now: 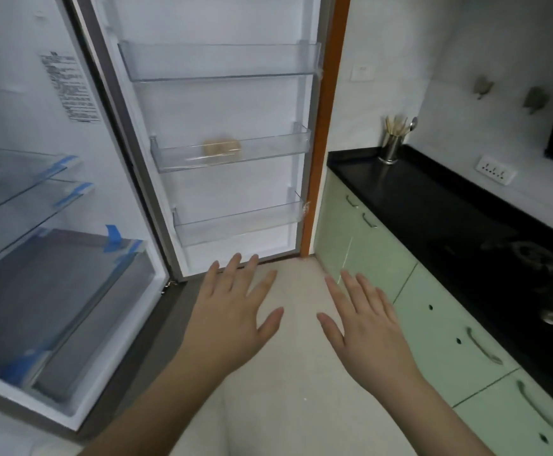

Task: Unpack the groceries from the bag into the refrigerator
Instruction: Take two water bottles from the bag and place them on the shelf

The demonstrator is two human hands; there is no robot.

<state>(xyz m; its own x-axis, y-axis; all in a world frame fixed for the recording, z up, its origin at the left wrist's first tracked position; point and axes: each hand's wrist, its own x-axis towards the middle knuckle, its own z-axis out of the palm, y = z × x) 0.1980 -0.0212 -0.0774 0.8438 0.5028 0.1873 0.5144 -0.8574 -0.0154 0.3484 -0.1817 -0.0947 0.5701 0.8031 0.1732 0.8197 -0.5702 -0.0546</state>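
Observation:
The refrigerator [54, 133] stands open on the left, with glass shelves [21, 189] and a grey drawer [54, 291] held by blue tape. Its door [222, 103] swings out ahead of me and carries three clear bins. A tan packet [221, 147] lies in the middle bin [268, 149]. My left hand [232, 311] and my right hand [363, 327] hover palm down over the pale floor, fingers spread, holding nothing. No grocery bag is in view.
A black countertop [433, 205] runs along the right over pale green cabinets [433, 324] with metal handles. A steel cup of utensils [391, 146] stands at its far end. A gas stove [538, 258] sits farther along. An orange door frame [327, 126] borders the fridge door.

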